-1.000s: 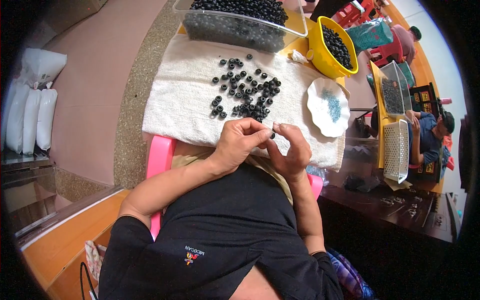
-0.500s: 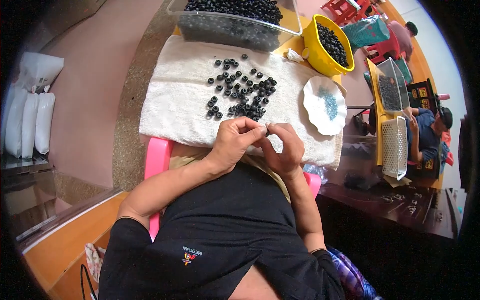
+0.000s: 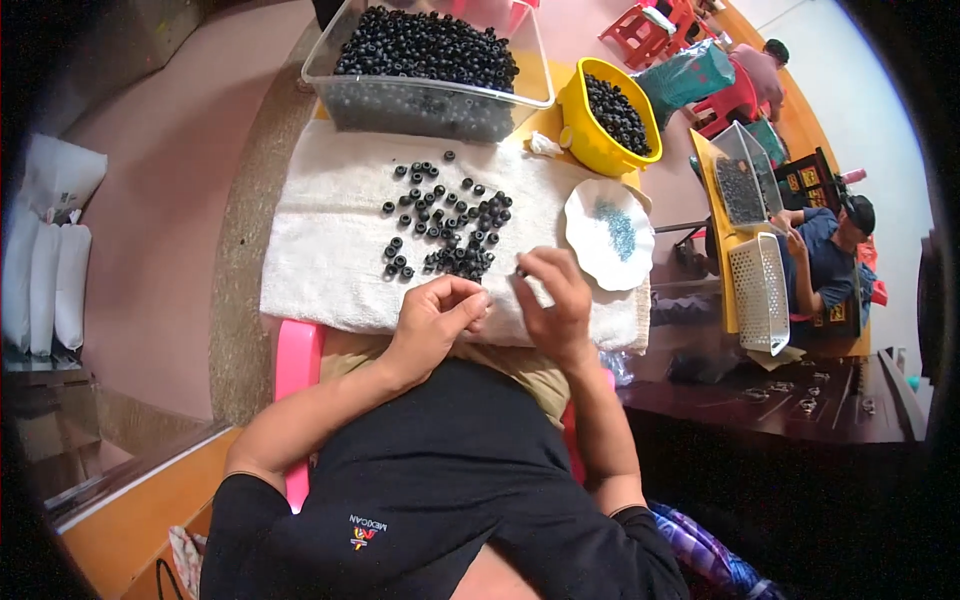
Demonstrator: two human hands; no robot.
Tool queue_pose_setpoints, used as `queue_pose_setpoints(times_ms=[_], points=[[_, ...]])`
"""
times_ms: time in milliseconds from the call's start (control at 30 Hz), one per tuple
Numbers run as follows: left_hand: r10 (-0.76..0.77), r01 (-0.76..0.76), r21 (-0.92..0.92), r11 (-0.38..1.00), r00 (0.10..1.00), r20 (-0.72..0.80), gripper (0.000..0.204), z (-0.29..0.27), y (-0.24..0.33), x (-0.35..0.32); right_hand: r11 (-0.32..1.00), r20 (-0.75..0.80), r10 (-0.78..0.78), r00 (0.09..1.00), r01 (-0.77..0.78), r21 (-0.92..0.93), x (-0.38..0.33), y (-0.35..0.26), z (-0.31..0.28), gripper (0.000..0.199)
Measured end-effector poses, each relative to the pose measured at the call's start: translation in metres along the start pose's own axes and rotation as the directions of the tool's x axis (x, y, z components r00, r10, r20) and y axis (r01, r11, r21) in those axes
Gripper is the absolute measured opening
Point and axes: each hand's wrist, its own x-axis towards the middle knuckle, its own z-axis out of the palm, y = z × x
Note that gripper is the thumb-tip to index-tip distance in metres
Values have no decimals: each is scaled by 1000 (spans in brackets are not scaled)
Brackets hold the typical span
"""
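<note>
Left hand (image 3: 432, 318): fingers curled in, tips pinched narrow at the near edge of the white towel pad (image 3: 320, 250); whether anything sits in the pinch can't be told. Right hand (image 3: 556, 300) just right of it, thumb and forefinger closed on one small black ring bead (image 3: 521, 271). Hands are close but apart, pinches facing each other. The loose pile of black ring beads (image 3: 447, 225) lies just beyond both, slightly left of the right hand's fingertips; right hand is nearer. White saucer of tiny blue bits (image 3: 608, 232) sits far-right of the right hand. Clear plastic tub of black beads (image 3: 425, 70) and yellow bowl (image 3: 608, 118) stand at the far end.
</note>
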Motion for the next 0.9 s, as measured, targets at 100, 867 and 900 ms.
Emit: queue_pose_setpoints(times_ms=[100, 867, 900], points=[[35, -35, 27, 999, 999, 10, 15, -2, -4, -2, 998, -83, -16, 996, 11, -59, 26, 24, -25, 30], [92, -99, 186, 978, 995, 41, 11, -5, 5, -5, 788, 315, 486, 815, -253, -562, 192, 190, -117, 25], [102, -108, 204, 973, 994, 37, 11, -6, 6, -5, 793, 355, 487, 798, -234, -562, 195, 196, -117, 27]])
